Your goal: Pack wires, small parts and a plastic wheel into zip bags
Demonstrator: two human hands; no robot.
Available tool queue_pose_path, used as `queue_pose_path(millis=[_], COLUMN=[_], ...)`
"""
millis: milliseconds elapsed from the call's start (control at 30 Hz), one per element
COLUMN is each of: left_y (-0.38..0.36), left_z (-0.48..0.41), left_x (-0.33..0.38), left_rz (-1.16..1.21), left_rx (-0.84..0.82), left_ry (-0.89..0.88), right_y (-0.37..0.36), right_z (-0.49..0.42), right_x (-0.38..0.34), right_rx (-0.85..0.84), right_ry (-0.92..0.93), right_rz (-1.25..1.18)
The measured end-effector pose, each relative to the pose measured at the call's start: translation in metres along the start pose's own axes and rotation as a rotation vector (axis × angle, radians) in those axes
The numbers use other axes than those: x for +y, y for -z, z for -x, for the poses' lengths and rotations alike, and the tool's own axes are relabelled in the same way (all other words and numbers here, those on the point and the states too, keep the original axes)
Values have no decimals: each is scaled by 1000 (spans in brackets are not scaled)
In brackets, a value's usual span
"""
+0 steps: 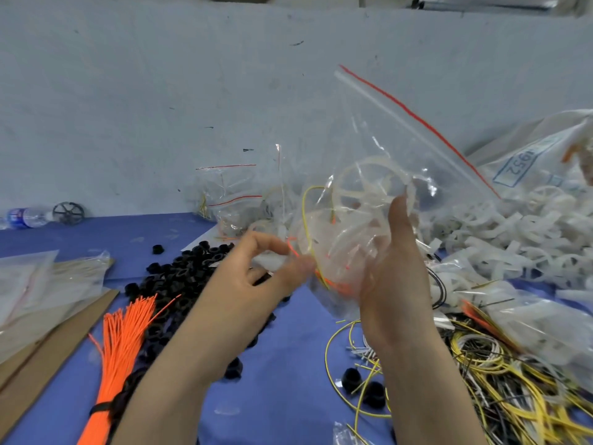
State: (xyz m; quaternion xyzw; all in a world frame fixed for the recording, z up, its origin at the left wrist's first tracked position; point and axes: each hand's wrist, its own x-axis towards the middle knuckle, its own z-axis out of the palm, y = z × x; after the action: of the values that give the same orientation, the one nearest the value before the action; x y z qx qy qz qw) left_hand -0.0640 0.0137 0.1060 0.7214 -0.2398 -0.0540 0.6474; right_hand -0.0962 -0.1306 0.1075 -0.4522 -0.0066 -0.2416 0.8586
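Note:
A clear zip bag [394, 149] with a red strip along its mouth is held up above the blue table. Inside it lie a white plastic wheel [369, 184], a yellow wire [306, 220] and orange wire. My right hand [398, 277] grips the bag's lower part from the right, thumb up against the wheel. My left hand [256, 277] pinches the bag's lower left corner between thumb and fingers. The bag's mouth points up and to the right.
Black round parts [179, 277] lie heaped in the middle, with a bundle of orange wires [118, 342] to their left. Yellow and white wires [500, 380] tangle at the right. White wheels [513, 232] pile behind them. Filled zip bags [231, 197] stand at the back.

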Motion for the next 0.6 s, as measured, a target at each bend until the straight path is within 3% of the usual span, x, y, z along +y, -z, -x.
queue_pose_path(millis=[67,133,200,300,433,600], left_y=[-8,-11,-10,1,9,9], left_z=[0,-1,-4,-10,-13,-15], left_x=[0,-1,-3,-10,-12,-16], left_rz=[-36,-1,92,279,436,417], left_rx=[-27,-29,-10,53,27,28], left_ry=[17,30,87,143,211,207], right_y=[-2,2,2,11,9,4], right_z=[2,3,9,11,12,10], right_x=[-4,-7,-16,-29,-32,-22], right_rx=[-14,-17,-122,-184,-114,13], right_ry=[-57,-206,-218,-350,-196,-152], right_rz=[-41,-229,-201,-472,-283,-175])
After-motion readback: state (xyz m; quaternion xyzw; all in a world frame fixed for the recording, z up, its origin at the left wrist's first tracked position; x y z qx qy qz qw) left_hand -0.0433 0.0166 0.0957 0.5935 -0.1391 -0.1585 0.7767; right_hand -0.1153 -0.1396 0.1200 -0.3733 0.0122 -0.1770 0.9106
